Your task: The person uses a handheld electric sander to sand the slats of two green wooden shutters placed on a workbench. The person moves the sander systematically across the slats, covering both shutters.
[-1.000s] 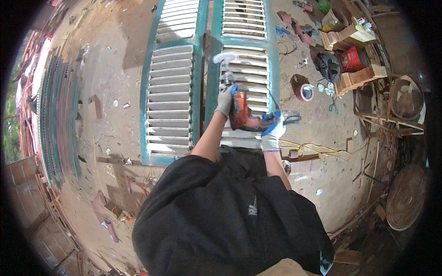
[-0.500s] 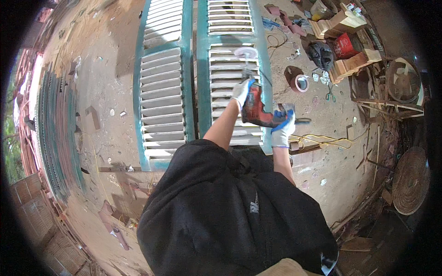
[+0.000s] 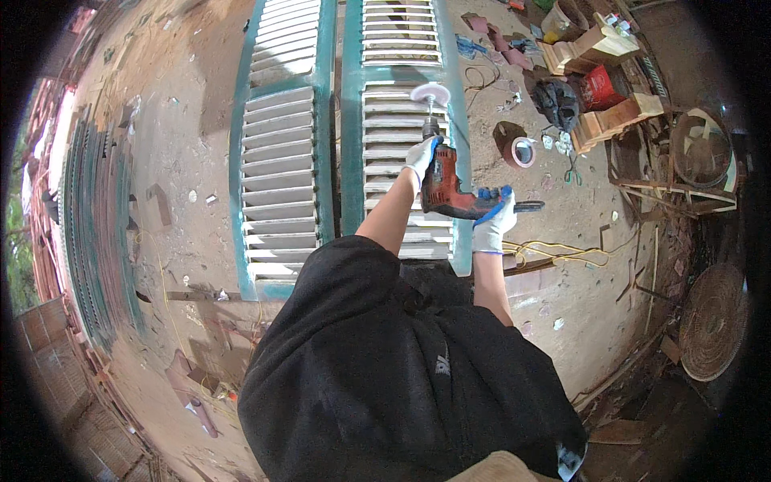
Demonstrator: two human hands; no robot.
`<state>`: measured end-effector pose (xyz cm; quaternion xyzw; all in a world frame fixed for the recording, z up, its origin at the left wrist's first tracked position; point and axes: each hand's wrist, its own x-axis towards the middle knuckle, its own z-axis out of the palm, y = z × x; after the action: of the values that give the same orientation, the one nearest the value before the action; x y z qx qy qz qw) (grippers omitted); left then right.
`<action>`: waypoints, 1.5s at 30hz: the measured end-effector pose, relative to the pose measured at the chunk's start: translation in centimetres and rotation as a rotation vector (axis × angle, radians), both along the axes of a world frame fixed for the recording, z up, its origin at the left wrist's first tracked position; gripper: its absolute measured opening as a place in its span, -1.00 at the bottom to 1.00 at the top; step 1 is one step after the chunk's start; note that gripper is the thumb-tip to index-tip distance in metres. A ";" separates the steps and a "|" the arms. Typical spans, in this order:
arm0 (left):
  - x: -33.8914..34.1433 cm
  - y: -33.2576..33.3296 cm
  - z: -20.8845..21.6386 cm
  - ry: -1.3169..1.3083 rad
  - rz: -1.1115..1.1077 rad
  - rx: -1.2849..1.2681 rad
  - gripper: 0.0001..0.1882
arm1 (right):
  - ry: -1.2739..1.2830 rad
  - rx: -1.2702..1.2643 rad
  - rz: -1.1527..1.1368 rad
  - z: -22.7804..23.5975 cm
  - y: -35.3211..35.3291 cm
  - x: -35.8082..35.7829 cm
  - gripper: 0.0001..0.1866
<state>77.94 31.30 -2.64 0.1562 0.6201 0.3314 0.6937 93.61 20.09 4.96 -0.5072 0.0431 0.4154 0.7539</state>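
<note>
A red and black power drill point(image 3: 446, 186) is held between my two gloved hands, its nose pointing away from me. My left hand point(image 3: 420, 157) wraps round the front of the body, behind the chuck. At the rear, my right hand point(image 3: 496, 215) grips the handle. A pale round sanding disc point(image 3: 430, 95) is fitted to the drill and sits over the slats of the right louvred shutter point(image 3: 350, 173). I cannot tell whether the disc touches the wood. Beside it lies a second teal-framed shutter point(image 3: 238, 181) with whitish slats.
A stack of teal strips point(image 3: 96, 225) lies at far left. Yellow cord point(image 3: 562, 251) loops on the floor at right. Beyond it are a roll of tape point(image 3: 524, 153), green-handled scissors point(image 3: 573, 170), a black bag point(image 3: 556, 104) and pale wooden pieces point(image 3: 618, 120). A round woven basket point(image 3: 713, 321) stands far right.
The drill and both hands stay in nearly the same place over the right shutter. The disc shows a little more of its face, and the view has shifted slightly.
</note>
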 end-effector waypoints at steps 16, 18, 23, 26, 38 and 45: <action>-2.9 -0.8 0.5 -0.074 0.072 -0.016 -0.65 | -0.051 0.014 0.069 0.7 0.4 -2.3 -0.81; -4.8 -1.3 -0.1 -0.130 0.086 -0.022 -0.66 | -0.121 -0.070 0.029 0.4 0.6 -4.2 -0.81; -11.7 -1.1 -2.1 0.067 0.020 0.051 -0.70 | -0.046 -0.089 0.136 0.7 -0.5 -10.0 -0.82; -14.2 -1.4 -3.1 -0.114 0.066 0.093 -0.70 | -0.053 -0.077 0.198 1.9 -1.2 -12.3 -0.79; -11.5 -3.4 -2.6 -0.232 0.318 0.422 -0.69 | -0.100 0.062 0.296 2.7 0.8 -9.2 -0.82; -6.9 -4.5 -0.6 -0.272 0.366 0.408 -0.63 | -0.116 -0.216 0.149 0.9 -0.3 -4.7 -0.81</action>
<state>71.06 26.79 -3.20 0.1322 0.4603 0.5862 0.6535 88.89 19.75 5.83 -0.6104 0.0062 0.4330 0.6632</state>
